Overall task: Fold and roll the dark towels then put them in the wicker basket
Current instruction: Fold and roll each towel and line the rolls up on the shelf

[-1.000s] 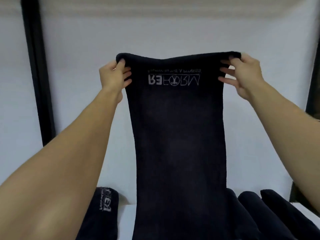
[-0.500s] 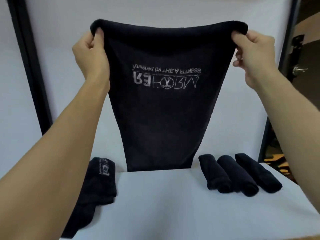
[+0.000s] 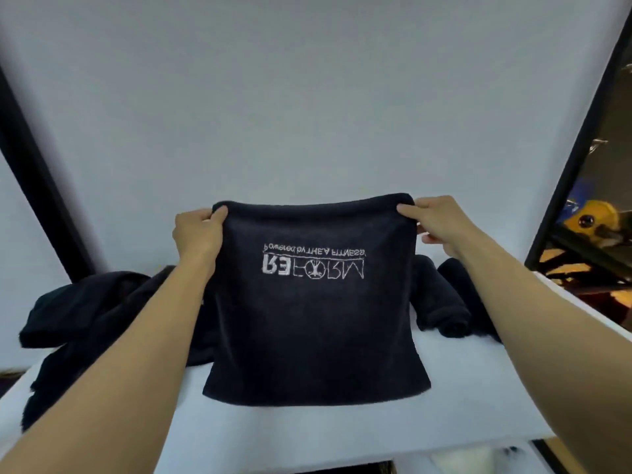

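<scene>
A dark towel (image 3: pixel 314 323) with upside-down white lettering hangs doubled over in front of me, its lower edge just above the white table (image 3: pixel 342 429). My left hand (image 3: pixel 198 234) pinches its top left corner. My right hand (image 3: pixel 441 224) pinches the top right corner. Rolled dark towels (image 3: pixel 444 302) lie on the table behind and to the right, partly hidden by the held towel and my right arm. A heap of loose dark towels (image 3: pixel 92 313) lies at the left. No wicker basket is in view.
A white backdrop (image 3: pixel 307 114) rises behind the table, framed by black posts (image 3: pixel 37 200) at left and right. Beyond the right post there is yellow and orange clutter (image 3: pixel 588 227). The table's near edge runs along the bottom.
My hands have come down with the towel, from overhead to just above the table. The hanging part now looks shorter and squarer. The camera has tilted down.
</scene>
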